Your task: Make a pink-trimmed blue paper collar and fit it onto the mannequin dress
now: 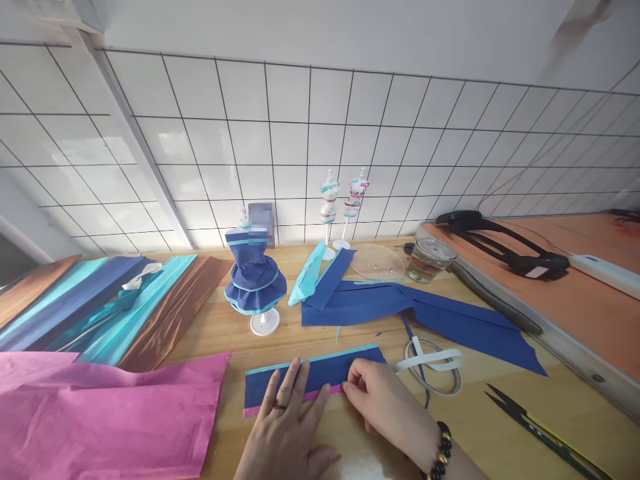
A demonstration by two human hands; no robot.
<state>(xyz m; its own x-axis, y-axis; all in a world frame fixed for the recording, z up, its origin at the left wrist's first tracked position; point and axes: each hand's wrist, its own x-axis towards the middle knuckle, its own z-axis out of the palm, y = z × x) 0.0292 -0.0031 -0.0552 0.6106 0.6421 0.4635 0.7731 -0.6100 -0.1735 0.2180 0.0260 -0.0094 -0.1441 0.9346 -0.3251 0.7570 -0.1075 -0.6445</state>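
Note:
A dark blue fabric strip [325, 373] lies flat on the wooden table in front of me, with light blue trim along its far edge and magenta along its near edge. My left hand [295, 423] rests on it, fingers spread and pressing down. At the magenta edge, my right hand [383, 400] is closed in a pinch; its fingers partly hide the strip's right end. Beyond it stands a small dress form [255, 277] wearing a blue ruffled dress with light blue trim. Longer blue fabric pieces [360, 300] and a turquoise piece [309, 277] lie behind the strip.
Thread snips [545, 433] lie at the right front, near coiled white elastic [433, 363]. A glass jar [431, 260] and two miniature dress forms [329, 207] stand at the back. Magenta fabric [110, 413] and several coloured pieces cover the left. An orange surface [565, 313] borders the right.

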